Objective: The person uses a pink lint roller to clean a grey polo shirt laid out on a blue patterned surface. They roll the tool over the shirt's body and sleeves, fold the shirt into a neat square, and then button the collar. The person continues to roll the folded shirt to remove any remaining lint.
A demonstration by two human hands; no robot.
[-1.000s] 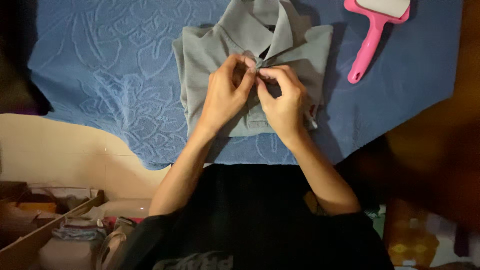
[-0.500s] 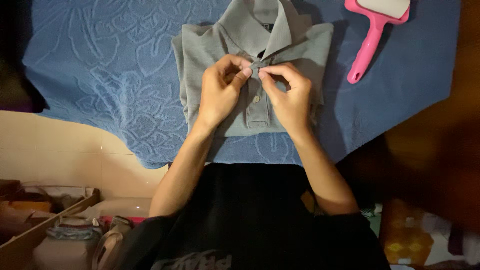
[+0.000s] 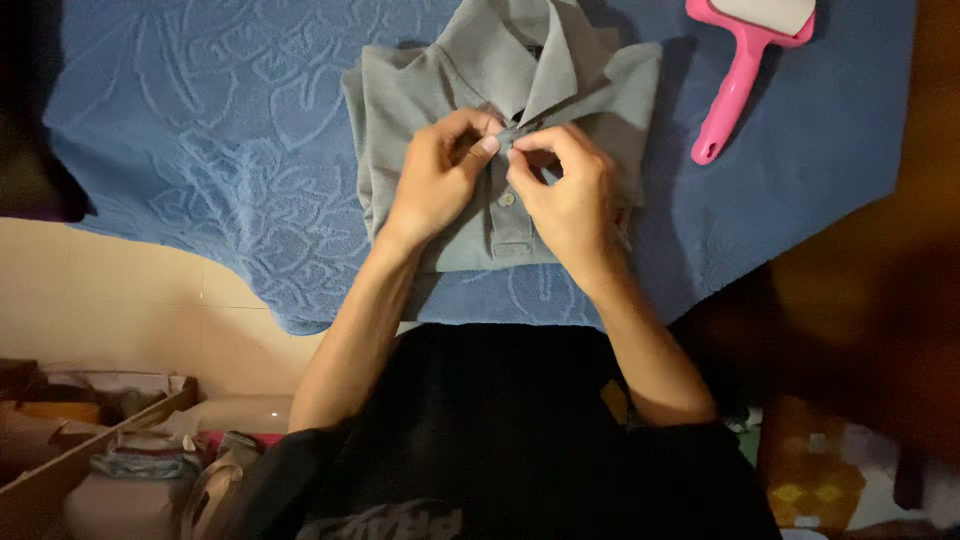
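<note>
A folded grey shirt (image 3: 420, 90), lying on a blue towel (image 3: 200, 130), is being pinched at its placket by the left hand (image 3: 437, 183) and right hand (image 3: 565, 195). A pink brush (image 3: 745, 60) is lying far right.

The light is dim and warm, strongest over the middle of the frame, where the grey shirt (image 3: 510, 130) and the blue towel (image 3: 220, 130) are lit well enough to show the raised pattern in the cloth. It falls off fast toward the edges — the top left corner goes almost black. The hands (image 3: 500, 190) cast soft shadows onto the shirt, and the pink brush (image 3: 735, 85) throws a short one to its right. The right side is a brown, smeared blur — nothing there resolves. No glare anywhere.
</note>
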